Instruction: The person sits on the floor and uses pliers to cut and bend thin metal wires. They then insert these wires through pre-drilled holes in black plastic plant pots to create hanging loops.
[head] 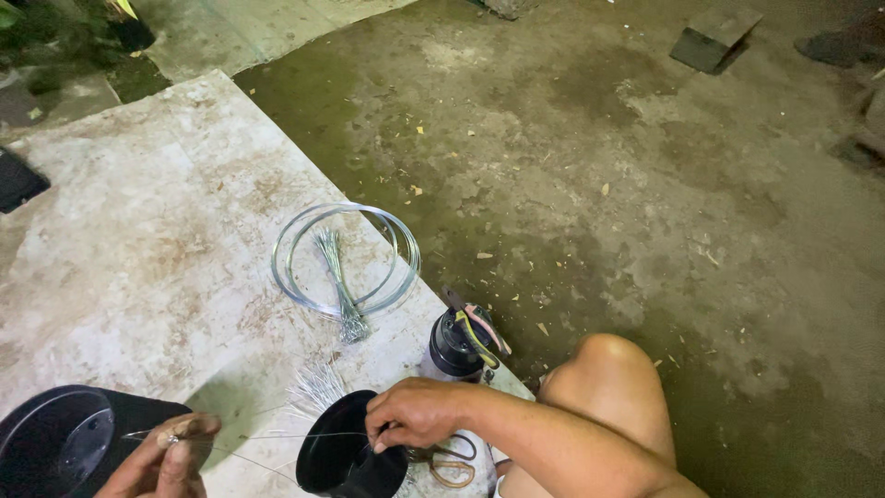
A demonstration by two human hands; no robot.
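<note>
My left hand point(166, 456) at the bottom left pinches one end of a thin wire point(277, 435) that runs across to my right hand point(419, 412). My right hand is closed on the wire's other end, just above the rim of a black pot point(334, 461). A bundle of short cut wires point(315, 387) lies fanned out behind the pot. Scissors point(452, 464) lie under my right wrist.
A coil of silver wire point(346, 260) with a tied wire bundle point(341, 290) lies on the pale stone slab point(138, 249). A dark jar holding pliers point(466, 341) stands by my knee point(608, 378). A black round container point(55, 443) sits bottom left. Dirty concrete floor point(645, 184) lies right.
</note>
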